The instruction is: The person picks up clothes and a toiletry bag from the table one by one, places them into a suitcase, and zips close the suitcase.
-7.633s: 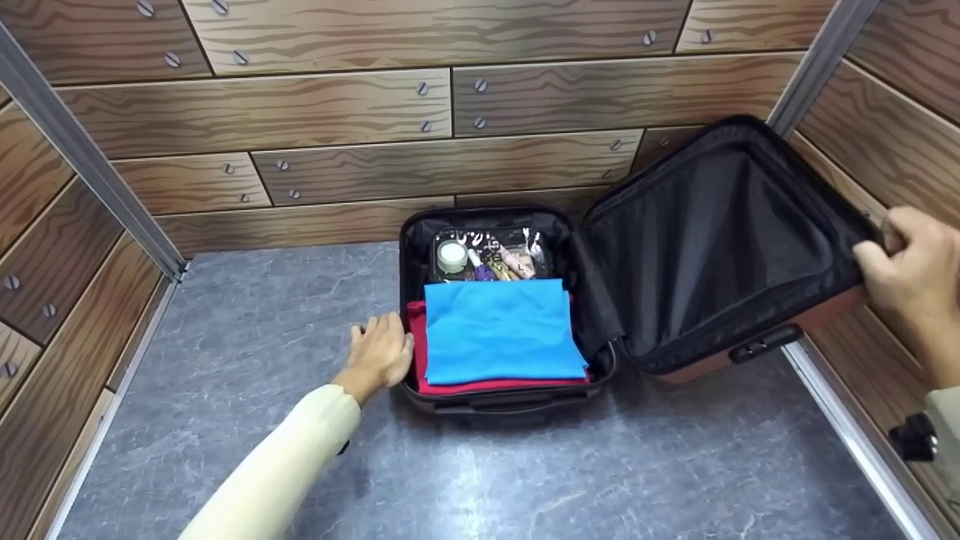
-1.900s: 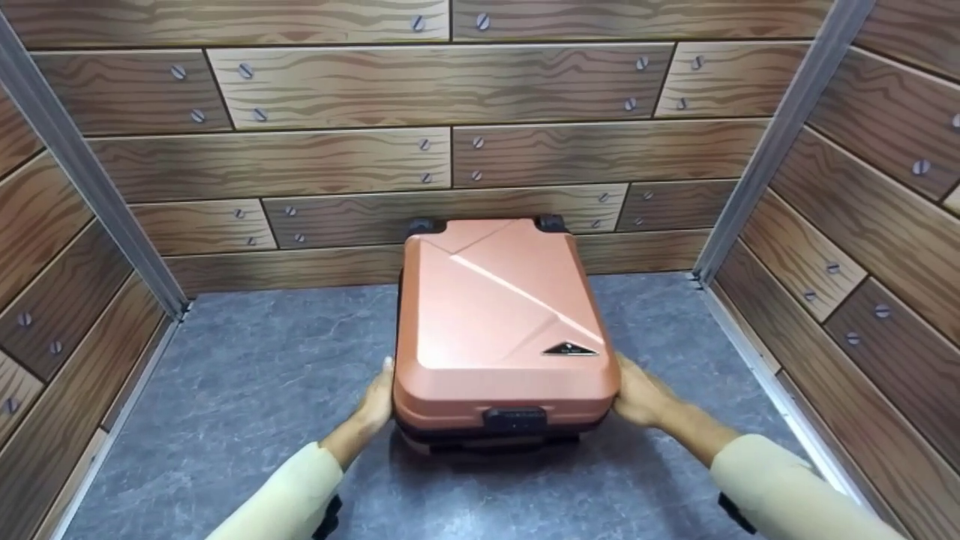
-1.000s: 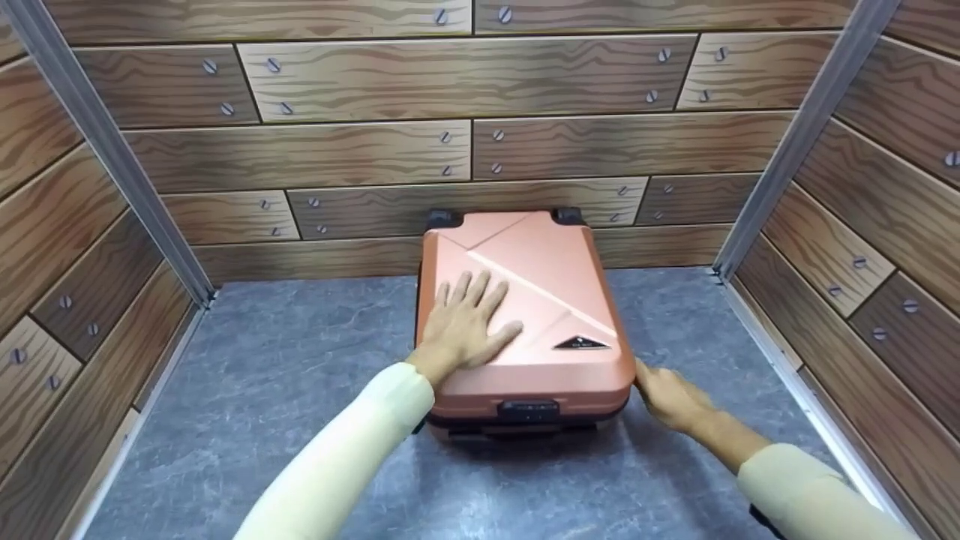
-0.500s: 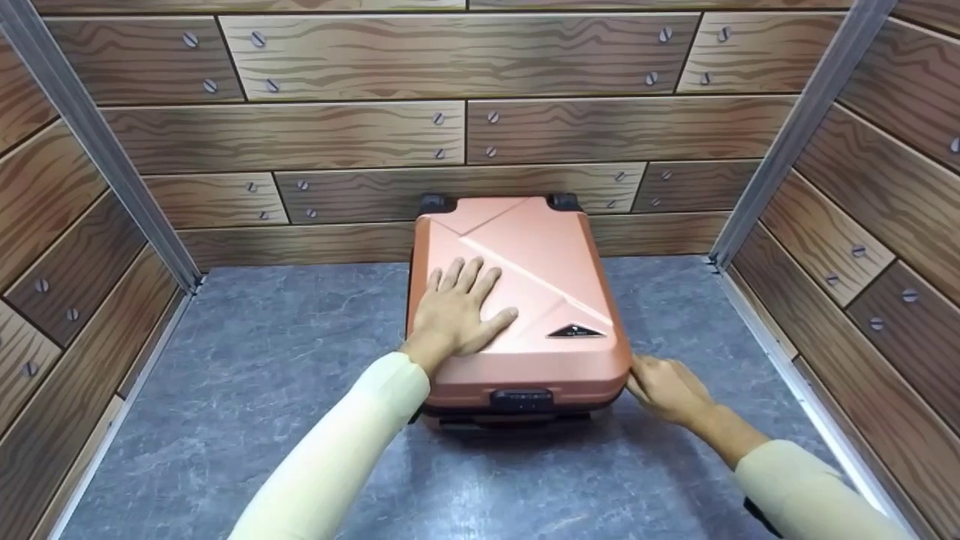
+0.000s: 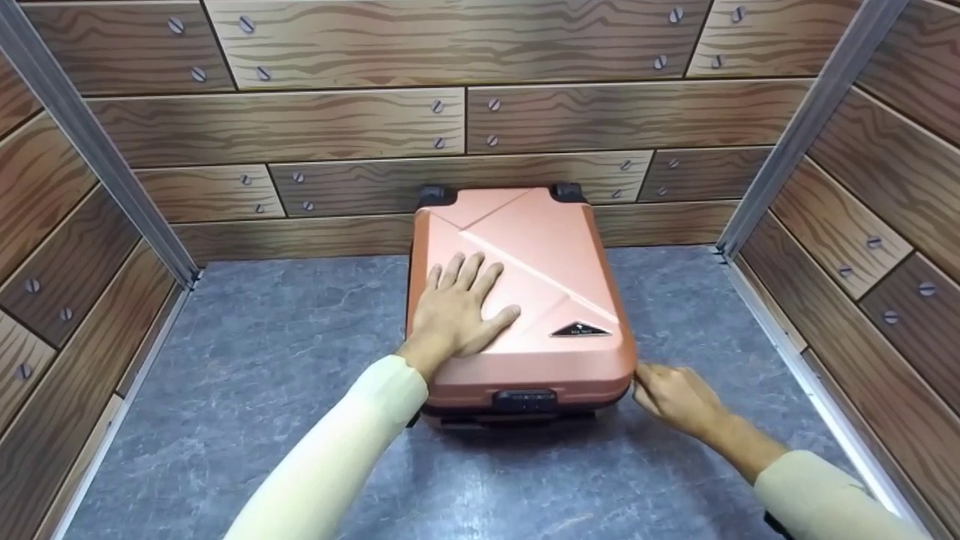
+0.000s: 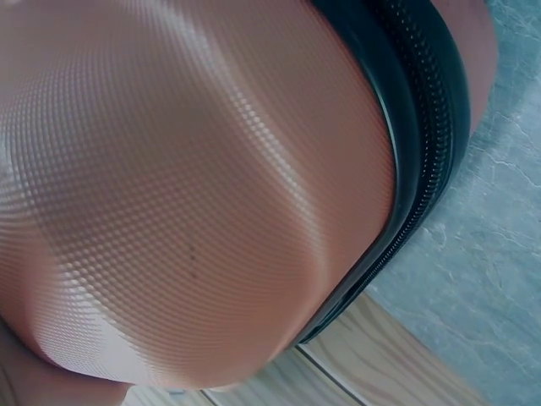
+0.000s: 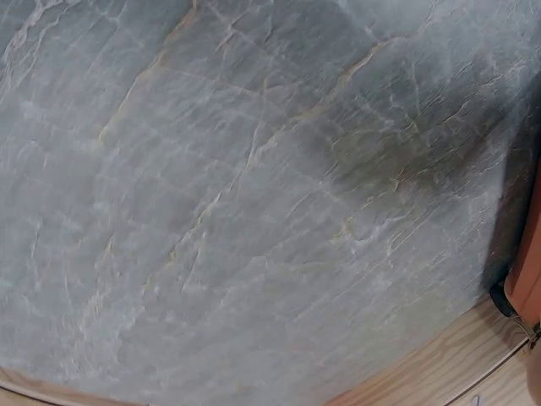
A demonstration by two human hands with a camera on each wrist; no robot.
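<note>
A rose-pink hard-shell suitcase lies flat on the floor with its lid down and its wheels toward the back wall. My left hand presses flat on the lid's left half, fingers spread. At the right front corner my right hand has curled fingers and pinches a small zipper pull, mostly cut off in the right wrist view. A black zipper runs along the suitcase's side in the left wrist view. A combination lock sits at the front. The suitcase's contents are hidden.
Grey marbled floor surrounds the suitcase. A wood-patterned back wall stands just behind its wheels. Metal corner posts and side walls enclose the space at left and right.
The lid, earlier held open over folded blue and red cloth and a clear pouch, has come down. My left hand moved from the side onto the lid; my right hand shifted slightly at the corner.
</note>
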